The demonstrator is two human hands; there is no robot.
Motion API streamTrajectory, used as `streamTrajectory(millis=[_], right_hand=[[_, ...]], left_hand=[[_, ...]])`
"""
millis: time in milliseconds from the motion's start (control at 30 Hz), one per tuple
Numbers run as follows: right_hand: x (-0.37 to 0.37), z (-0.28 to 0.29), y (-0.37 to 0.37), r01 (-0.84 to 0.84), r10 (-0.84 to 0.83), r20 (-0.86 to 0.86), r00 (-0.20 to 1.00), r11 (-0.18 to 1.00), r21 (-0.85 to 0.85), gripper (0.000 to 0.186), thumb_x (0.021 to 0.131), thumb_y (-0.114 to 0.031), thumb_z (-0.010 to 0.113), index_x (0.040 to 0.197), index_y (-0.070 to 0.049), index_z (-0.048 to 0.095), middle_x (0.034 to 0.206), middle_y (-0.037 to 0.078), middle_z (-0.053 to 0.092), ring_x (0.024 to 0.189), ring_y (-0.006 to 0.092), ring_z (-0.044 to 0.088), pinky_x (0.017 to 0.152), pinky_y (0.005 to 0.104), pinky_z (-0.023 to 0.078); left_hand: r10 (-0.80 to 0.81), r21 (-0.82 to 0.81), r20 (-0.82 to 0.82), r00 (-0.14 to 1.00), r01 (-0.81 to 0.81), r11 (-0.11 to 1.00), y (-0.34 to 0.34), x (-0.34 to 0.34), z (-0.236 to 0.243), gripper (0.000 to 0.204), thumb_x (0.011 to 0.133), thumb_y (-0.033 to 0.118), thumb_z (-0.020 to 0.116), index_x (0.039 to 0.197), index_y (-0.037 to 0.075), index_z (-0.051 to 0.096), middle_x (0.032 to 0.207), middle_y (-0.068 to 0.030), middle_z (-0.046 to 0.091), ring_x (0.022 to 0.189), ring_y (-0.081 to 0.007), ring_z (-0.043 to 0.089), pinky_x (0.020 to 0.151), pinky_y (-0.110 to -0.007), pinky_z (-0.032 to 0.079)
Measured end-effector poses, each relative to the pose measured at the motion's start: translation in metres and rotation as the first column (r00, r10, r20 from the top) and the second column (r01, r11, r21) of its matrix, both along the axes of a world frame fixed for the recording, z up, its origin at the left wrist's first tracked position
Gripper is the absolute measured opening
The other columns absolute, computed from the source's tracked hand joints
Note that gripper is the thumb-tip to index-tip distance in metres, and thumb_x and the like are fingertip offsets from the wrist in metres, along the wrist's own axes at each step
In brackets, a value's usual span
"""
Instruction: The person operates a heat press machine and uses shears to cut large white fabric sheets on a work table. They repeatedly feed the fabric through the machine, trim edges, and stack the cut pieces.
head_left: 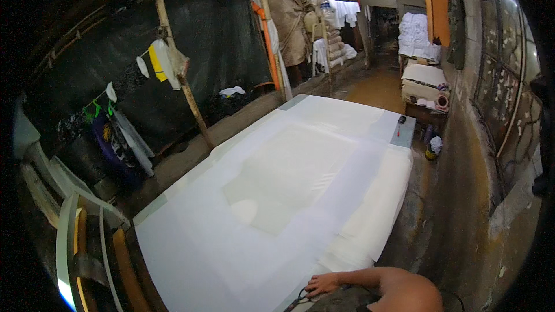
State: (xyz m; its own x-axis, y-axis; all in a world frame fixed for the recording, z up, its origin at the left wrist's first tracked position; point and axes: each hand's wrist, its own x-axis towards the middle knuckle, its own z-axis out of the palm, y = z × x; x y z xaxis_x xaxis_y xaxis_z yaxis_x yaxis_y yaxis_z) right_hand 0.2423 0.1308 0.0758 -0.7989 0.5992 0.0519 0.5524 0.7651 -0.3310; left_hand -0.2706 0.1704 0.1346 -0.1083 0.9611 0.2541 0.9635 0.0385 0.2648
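Observation:
My right hand (321,283) rests at the near edge of a large table covered with white sheets (219,254), its fingers slightly curled and apart. Just below the fingertips is a dark looped object (299,301), too small to identify. My left hand is out of sight. The overlapping sheets have paler and greyer patches and loose, creased layers along the right side. At the far right corner, a small black object with a red part (401,120) lies on a grey strip.
A metal frame with wooden slats (81,248) stands at near left. Poles (188,95) and hanging clothes (118,138) line the dark sheeting on the left. White cloth piles (419,37) fill the back right. Bottles (429,141) stand beside the table by the right wall (509,208).

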Motion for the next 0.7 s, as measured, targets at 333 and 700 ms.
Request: streamTrajectory(millis=[333,700], right_hand=[[-0.025,0.048,0.088,0.008,-0.008,-0.043,0.999,1.000,-0.010,0.037,0.089,-0.030,0.060,0.119,-0.008,0.057,0.114,0.016,0.058,0.107,0.0306,0.055,0.093,0.0475,0.039],[-0.193,0.322,0.133,-0.534,0.074,-0.607,0.791,0.568,-0.626,0.041,0.083,-0.033,0.070,0.105,0.001,0.063,0.113,0.018,0.061,0.107,0.0315,0.055,0.092,0.0445,0.043]], left_hand=[[0.022,-0.054,0.113,0.993,-0.016,0.998,0.006,-0.012,-0.007,0.066,0.090,0.042,0.059,0.142,0.006,0.043,0.151,-0.0233,0.031,0.140,-0.0405,0.026,0.112,-0.053,0.022],[0.073,0.013,0.029,0.997,-0.074,0.997,0.036,-0.041,-0.014,0.059,0.093,0.043,0.052,0.141,0.010,0.042,0.151,-0.0145,0.034,0.140,-0.0308,0.029,0.116,-0.044,0.021]])
